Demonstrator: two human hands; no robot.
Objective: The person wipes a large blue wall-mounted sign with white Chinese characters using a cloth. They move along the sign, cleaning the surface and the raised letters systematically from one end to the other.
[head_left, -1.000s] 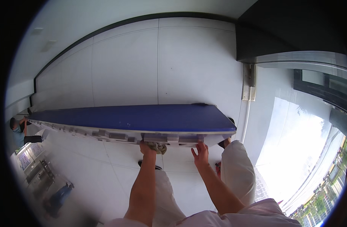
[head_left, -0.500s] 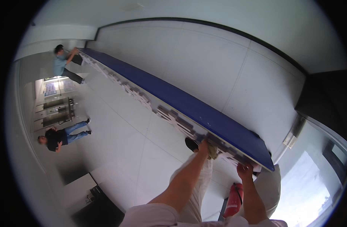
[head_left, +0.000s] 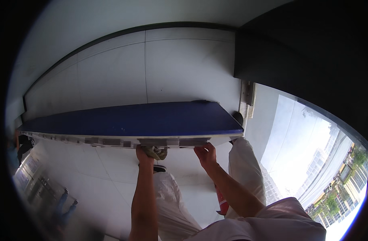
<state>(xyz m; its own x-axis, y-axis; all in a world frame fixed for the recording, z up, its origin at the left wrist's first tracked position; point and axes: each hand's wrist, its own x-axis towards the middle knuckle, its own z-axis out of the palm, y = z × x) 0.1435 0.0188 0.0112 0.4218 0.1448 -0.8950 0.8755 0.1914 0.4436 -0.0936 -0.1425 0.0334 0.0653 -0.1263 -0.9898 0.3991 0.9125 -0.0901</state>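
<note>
One blue board (head_left: 144, 119), still supported, now appears crosswise, not slanting: left hand (head_left: 144, 156) grips its edge, right hand (head_left: 206, 156) curls there, its hold unclear.

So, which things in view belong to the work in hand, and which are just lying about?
Part of the work:
Blue-topped panel
Left hand, at the panel's near edge
Mottled cloth, beside the left hand
Right hand, at the same edge
Person at the panel's left end, blurred, apparently involved

Apparently just around:
Red object, partly hidden
Dark structure, upper right
</note>
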